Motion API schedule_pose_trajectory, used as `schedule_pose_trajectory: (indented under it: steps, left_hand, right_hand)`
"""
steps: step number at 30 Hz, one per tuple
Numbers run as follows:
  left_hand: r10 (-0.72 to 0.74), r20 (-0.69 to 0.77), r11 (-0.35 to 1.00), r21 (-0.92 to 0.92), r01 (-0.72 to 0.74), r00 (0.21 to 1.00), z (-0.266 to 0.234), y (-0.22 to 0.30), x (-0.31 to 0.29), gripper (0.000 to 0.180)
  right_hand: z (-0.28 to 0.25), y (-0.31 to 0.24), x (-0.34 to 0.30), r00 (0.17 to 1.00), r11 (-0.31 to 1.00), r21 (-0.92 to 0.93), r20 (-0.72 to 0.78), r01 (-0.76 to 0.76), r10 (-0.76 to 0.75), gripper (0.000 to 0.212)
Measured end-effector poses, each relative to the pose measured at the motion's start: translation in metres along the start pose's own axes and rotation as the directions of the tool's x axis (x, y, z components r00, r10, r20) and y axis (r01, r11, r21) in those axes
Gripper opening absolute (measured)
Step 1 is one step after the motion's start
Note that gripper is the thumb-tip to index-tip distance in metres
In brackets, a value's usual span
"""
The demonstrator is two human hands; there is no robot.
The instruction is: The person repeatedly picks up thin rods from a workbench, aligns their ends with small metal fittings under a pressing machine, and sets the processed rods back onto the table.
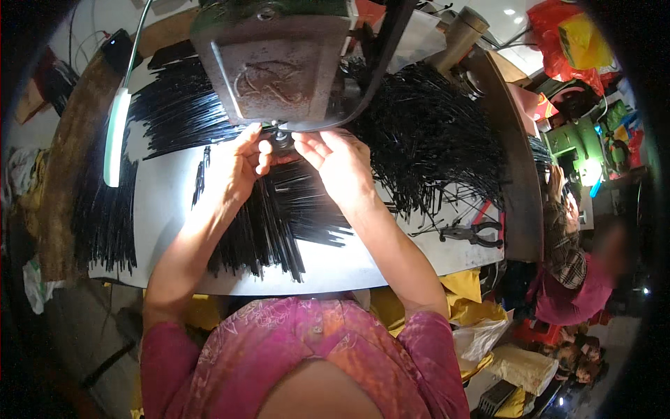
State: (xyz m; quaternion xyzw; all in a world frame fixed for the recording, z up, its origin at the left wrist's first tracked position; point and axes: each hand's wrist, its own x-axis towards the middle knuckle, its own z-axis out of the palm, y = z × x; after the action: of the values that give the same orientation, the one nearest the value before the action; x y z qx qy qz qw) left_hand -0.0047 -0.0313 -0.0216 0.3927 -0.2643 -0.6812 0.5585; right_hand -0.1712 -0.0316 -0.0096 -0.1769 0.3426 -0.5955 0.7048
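My left hand (244, 157) and my right hand (343, 162) are raised below the head of a worn metal machine (276, 77). Fingers of both hands are bent in towards a small round metal part (281, 137) at the machine's lower edge. Whatever lies between the fingertips is too small or hidden to make out. Beneath my hands a fanned bundle of thin black rods (262, 230) rests on the white tabletop (164, 209). More black rods (178, 108) are spread left of the machine, and a large tangled heap of them (433, 133) lies to its right.
Pliers (471, 234) lie at the table's right side. A lit lamp (117, 136) hangs on the left, beside another stack of black rods (105, 216). Wooden boards (66, 160) edge the table. A co-worker (576, 279) sits at another machine at right. Yellow sacks (464, 293) are below.
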Motion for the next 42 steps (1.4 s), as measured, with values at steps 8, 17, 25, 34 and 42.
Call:
schedule_pose_trajectory:
  steps: [8, 17, 25, 34, 42]
  left_hand:
    - [-0.045, -0.057, 0.999, -0.023, 0.044, 0.997, 0.0, -0.002, -0.002, 0.023]
    - [-0.061, -0.05, 0.995, -0.08, 0.057, 0.997, 0.004, 0.0, -0.006, 0.021]
    - [-0.029, -0.073, 0.996, -0.085, 0.023, 0.997, 0.003, -0.002, -0.006, 0.019]
    - [-0.076, -0.08, 0.997, -0.041, 0.073, 0.994, 0.004, 0.0, -0.007, 0.02]
    - [-0.127, -0.085, 0.979, -0.173, 0.111, 0.988, -0.004, -0.01, -0.003, 0.017]
  right_hand:
    - [-0.002, 0.004, 0.002, 0.999, 0.999, -0.033, 0.038, 0.024, -0.023, 0.017]
    - [-0.001, 0.0, 0.002, 0.999, 0.998, -0.059, 0.028, 0.017, -0.015, 0.017]
    - [-0.001, -0.001, -0.001, 1.0, 0.998, -0.069, 0.018, -0.006, 0.008, 0.017]
    - [-0.002, 0.002, 0.004, 0.999, 0.999, -0.047, 0.048, 0.01, -0.008, 0.018]
    - [-0.012, 0.009, 0.007, 0.987, 0.996, 0.083, 0.154, 0.043, -0.056, 0.014]
